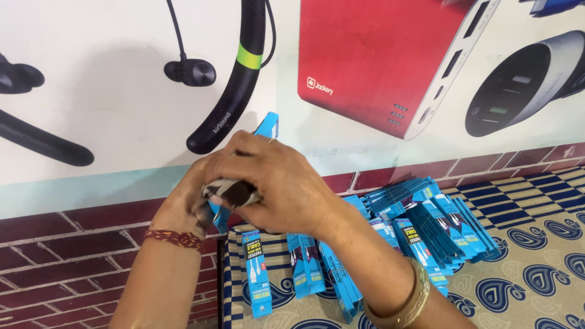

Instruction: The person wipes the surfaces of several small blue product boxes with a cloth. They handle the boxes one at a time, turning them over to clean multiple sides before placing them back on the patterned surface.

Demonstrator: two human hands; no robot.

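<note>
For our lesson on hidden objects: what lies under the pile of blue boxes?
Under the blue boxes lies a patterned cloth, cream with blue paisley shapes and stripes. What the cloth rests on is covered, and the lowest boxes hide the cloth beneath them.

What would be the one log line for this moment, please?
left hand: holds blue box | right hand: wipes it with dark cloth | nearby: blue boxes on patterned mat
</note>
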